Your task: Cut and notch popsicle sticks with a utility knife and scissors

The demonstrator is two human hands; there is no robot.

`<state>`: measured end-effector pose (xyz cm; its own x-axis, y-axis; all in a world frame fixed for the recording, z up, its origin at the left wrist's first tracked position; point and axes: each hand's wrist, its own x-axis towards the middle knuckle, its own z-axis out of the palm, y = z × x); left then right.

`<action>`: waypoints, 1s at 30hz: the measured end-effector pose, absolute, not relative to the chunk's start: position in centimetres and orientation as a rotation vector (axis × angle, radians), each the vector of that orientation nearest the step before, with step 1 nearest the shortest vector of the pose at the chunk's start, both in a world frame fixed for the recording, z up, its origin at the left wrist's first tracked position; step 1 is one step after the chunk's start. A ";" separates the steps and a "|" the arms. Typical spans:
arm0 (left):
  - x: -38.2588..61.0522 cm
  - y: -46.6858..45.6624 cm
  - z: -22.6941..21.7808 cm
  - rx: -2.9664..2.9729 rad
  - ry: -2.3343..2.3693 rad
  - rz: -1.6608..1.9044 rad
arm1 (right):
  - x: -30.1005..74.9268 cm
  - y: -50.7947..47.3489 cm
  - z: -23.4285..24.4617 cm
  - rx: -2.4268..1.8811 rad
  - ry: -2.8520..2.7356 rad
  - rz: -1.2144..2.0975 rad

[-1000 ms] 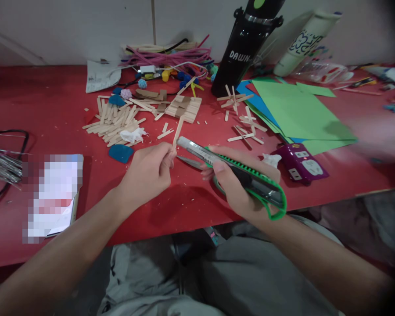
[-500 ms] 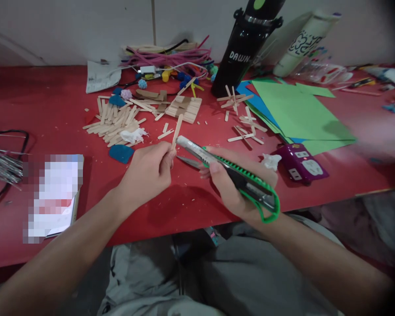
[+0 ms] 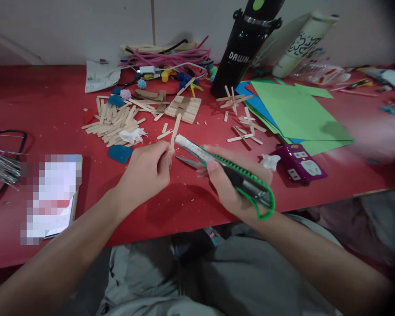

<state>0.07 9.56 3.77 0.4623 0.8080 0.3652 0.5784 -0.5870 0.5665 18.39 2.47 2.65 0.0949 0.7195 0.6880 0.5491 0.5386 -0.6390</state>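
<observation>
My left hand [image 3: 148, 173] is closed in a pinch on a wooden craft stick [image 3: 175, 128] that points up and away over the red table [image 3: 42, 105]. My right hand [image 3: 232, 184] grips a green and black utility knife [image 3: 240, 177], and its metal blade end [image 3: 189, 145] lies against the stick just above my left fingers. A pair of scissors [image 3: 188, 162] lies on the table under the knife.
A pile of craft sticks [image 3: 113, 120] and a glued stick panel [image 3: 184, 107] lie further back. Stick crosses [image 3: 242, 127], green paper sheets [image 3: 294, 112], a purple power adapter [image 3: 299, 162], a black bottle [image 3: 242, 48], pink cords [image 3: 167, 57] and a blurred booklet [image 3: 51, 195] surround my hands.
My right hand and the knife have drifted slightly left and up against the stick. My left hand has barely moved.
</observation>
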 end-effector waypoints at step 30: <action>-0.3 10.3 3.7 2.515 1.261 0.881 | 19.5 4.3 2.7 -1.112 -1.117 0.902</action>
